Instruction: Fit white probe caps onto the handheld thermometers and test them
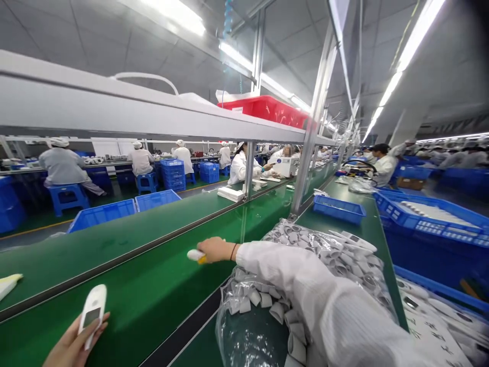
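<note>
My left hand grips a slim white handheld thermometer with a dark grey screen, held upright over the green conveyor belt. Farther along the belt, my outstretched right hand is closed around a white and yellow piece; most of it is hidden in the fingers. Under my right sleeve lies a clear plastic bag with many short white plastic sleeves. More such parts fill a second bag area beyond the forearm.
A blue tray stands on the right bench, with white devices before it. Blue crates hold white parts at the right. A shelf carrying a red bin crosses above; a metal post rises ahead. Co-workers sit beyond.
</note>
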